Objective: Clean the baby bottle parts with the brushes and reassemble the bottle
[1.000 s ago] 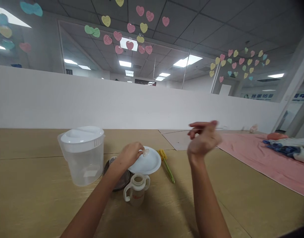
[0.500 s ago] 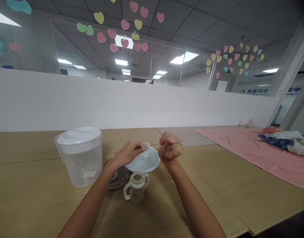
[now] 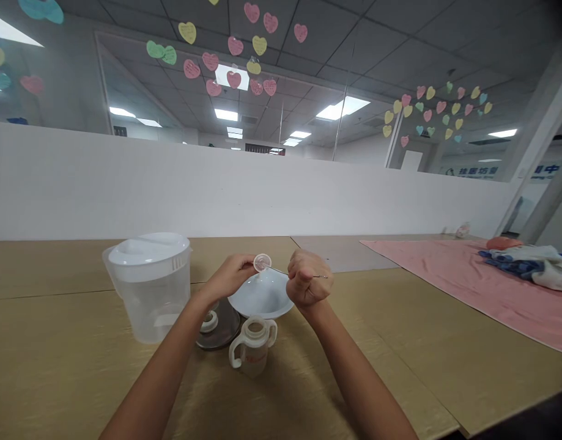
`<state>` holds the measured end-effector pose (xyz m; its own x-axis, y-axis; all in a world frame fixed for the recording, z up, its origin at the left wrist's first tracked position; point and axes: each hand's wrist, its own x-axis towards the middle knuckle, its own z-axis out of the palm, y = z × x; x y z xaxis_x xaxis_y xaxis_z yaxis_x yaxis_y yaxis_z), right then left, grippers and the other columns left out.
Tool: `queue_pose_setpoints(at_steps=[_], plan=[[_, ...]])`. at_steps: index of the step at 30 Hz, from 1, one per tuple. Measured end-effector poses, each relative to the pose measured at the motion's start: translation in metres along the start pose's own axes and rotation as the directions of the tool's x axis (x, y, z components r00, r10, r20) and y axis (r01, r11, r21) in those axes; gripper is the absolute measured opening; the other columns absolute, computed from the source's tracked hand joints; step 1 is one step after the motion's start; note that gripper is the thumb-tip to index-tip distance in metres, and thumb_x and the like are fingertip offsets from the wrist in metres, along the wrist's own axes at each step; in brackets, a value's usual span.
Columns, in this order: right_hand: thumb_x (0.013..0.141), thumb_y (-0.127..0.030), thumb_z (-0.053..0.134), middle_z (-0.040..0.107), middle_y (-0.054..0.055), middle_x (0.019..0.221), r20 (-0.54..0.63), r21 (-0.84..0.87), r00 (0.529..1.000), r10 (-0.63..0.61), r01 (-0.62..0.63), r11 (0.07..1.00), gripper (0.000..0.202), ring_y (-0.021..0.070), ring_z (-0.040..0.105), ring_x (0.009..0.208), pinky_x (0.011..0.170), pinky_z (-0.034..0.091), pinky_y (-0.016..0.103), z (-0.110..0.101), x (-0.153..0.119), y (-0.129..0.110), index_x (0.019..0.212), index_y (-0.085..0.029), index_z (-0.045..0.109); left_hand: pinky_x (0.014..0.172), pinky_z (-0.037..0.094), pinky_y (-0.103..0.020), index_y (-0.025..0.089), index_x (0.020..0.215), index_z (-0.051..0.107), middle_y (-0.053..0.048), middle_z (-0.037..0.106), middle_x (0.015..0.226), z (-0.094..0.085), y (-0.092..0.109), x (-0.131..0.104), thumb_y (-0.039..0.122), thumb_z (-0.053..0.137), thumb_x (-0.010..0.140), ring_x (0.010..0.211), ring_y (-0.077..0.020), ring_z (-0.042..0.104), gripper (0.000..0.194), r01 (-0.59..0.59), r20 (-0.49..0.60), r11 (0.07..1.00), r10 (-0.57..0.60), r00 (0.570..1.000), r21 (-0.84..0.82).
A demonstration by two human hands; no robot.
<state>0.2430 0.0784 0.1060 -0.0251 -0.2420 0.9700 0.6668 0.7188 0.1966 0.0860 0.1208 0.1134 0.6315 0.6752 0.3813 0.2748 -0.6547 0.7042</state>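
My left hand (image 3: pixel 230 278) pinches the edge of a small clear bottle nipple (image 3: pixel 262 263), its round base facing me. My right hand (image 3: pixel 309 276) is closed in a fist around a thin wire brush (image 3: pixel 279 271). One end of the wire reaches to the nipple; the other pokes out past the fist on the right. Whether bristles sit inside the nipple cannot be made out. Below both hands lies a white bowl (image 3: pixel 265 300). A two-handled baby bottle (image 3: pixel 254 351) stands upright without a lid, nearer to me.
Left of the bowl, a dark round lid or tray (image 3: pixel 225 330) carries a white bottle ring (image 3: pixel 209 321). A large clear lidded pitcher (image 3: pixel 159 299) stands further left. Pink cloth (image 3: pixel 446 275) and piled fabric (image 3: pixel 532 260) cover the right side. A white partition (image 3: pixel 262 195) runs behind the table.
Both hands have shifted slightly left, with the nipple and wire still in them. The right fist has dropped a little, and the wire now slopes down to the right.
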Motion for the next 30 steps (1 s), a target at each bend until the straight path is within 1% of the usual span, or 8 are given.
queue_pose_setpoints(at_steps=[5, 10, 15, 19, 23, 26, 28, 30], plan=[[0.096, -0.034, 0.028, 0.032, -0.004, 0.045, -0.020, 0.027, 1.000, -0.003, 0.003, 1.000, 0.045, 0.0082, 0.034, 0.041, 0.045, 0.026, 0.024, -0.002, 0.005, -0.001, 0.053, -0.021, 0.031, 0.057, 0.034, -0.021, 0.014, 0.070, 0.054, 0.000, 0.050, 0.068, -0.006, 0.006, -0.003, 0.036, 0.044, 0.078, 0.068, -0.0143, 0.045, 0.026, -0.009, -0.021, 0.999, 0.009, 1.000, -0.043], [0.096, -0.030, 0.030, 0.034, -0.004, 0.047, -0.095, 0.097, 0.995, -0.023, 0.032, 0.995, 0.041, 0.0081, 0.036, 0.044, 0.045, 0.026, 0.023, -0.004, 0.014, -0.004, 0.057, -0.020, 0.034, 0.059, 0.035, -0.021, 0.014, 0.069, 0.056, 0.000, 0.054, 0.070, -0.005, 0.009, -0.004, 0.033, 0.044, 0.078, 0.069, -0.0145, 0.047, 0.024, -0.050, 0.020, 0.999, 0.050, 0.999, -0.007], [0.096, -0.032, 0.028, 0.033, -0.004, 0.047, -0.085, -0.025, 0.996, -0.009, 0.006, 1.000, 0.042, 0.0077, 0.036, 0.043, 0.044, 0.025, 0.023, -0.009, 0.016, 0.001, 0.056, -0.020, 0.032, 0.063, 0.036, -0.022, 0.015, 0.071, 0.058, -0.001, 0.058, 0.076, -0.003, 0.012, -0.005, 0.029, 0.043, 0.079, 0.074, -0.0152, 0.050, 0.023, -0.098, 0.086, 0.995, 0.095, 0.992, 0.031], [0.096, -0.031, 0.028, 0.034, -0.004, 0.048, -0.077, -0.090, 0.997, -0.030, 0.023, 0.996, 0.041, 0.0081, 0.037, 0.043, 0.044, 0.027, 0.023, -0.012, 0.016, 0.005, 0.057, -0.020, 0.032, 0.059, 0.034, -0.021, 0.014, 0.074, 0.060, 0.000, 0.057, 0.073, -0.002, 0.014, -0.007, 0.032, 0.042, 0.080, 0.069, -0.0139, 0.048, 0.026, -0.067, 0.148, 0.997, 0.062, 0.987, 0.027], [0.096, -0.029, 0.028, 0.034, -0.003, 0.048, -0.068, -0.141, 0.995, -0.078, 0.068, 0.988, 0.040, 0.0085, 0.037, 0.044, 0.045, 0.028, 0.024, -0.013, 0.016, 0.005, 0.057, -0.020, 0.032, 0.054, 0.029, -0.021, 0.014, 0.067, 0.057, 0.002, 0.049, 0.063, -0.001, 0.015, -0.008, 0.033, 0.044, 0.079, 0.061, -0.0112, 0.041, 0.026, -0.053, 0.215, 0.999, 0.051, 0.975, 0.003], [0.096, -0.030, 0.028, 0.035, -0.003, 0.048, -0.050, -0.166, 0.996, -0.075, 0.066, 0.984, 0.040, 0.0089, 0.036, 0.044, 0.045, 0.027, 0.025, -0.014, 0.016, 0.005, 0.057, -0.021, 0.032, 0.052, 0.027, -0.021, 0.014, 0.065, 0.056, 0.004, 0.045, 0.059, 0.000, 0.015, -0.009, 0.035, 0.046, 0.078, 0.057, -0.0100, 0.037, 0.027, -0.025, 0.273, 1.000, 0.022, 0.962, 0.007], [0.096, -0.030, 0.029, 0.035, -0.003, 0.048, -0.049, -0.146, 0.997, -0.056, 0.048, 0.988, 0.041, 0.0091, 0.036, 0.044, 0.045, 0.026, 0.025, -0.013, 0.016, 0.004, 0.057, -0.021, 0.032, 0.052, 0.027, -0.022, 0.014, 0.064, 0.057, 0.004, 0.045, 0.058, 0.000, 0.015, -0.009, 0.036, 0.047, 0.077, 0.056, -0.0100, 0.037, 0.028, -0.011, 0.273, 0.999, 0.001, 0.962, 0.036], [0.095, -0.030, 0.030, 0.034, -0.003, 0.048, -0.057, -0.091, 0.998, -0.035, 0.030, 0.995, 0.040, 0.0091, 0.036, 0.044, 0.045, 0.025, 0.025, -0.011, 0.015, 0.002, 0.057, -0.020, 0.032, 0.052, 0.028, -0.022, 0.014, 0.065, 0.060, 0.003, 0.049, 0.058, 0.001, 0.014, -0.009, 0.036, 0.048, 0.077, 0.056, -0.0103, 0.039, 0.028, -0.001, 0.235, 0.997, -0.016, 0.972, 0.071]])
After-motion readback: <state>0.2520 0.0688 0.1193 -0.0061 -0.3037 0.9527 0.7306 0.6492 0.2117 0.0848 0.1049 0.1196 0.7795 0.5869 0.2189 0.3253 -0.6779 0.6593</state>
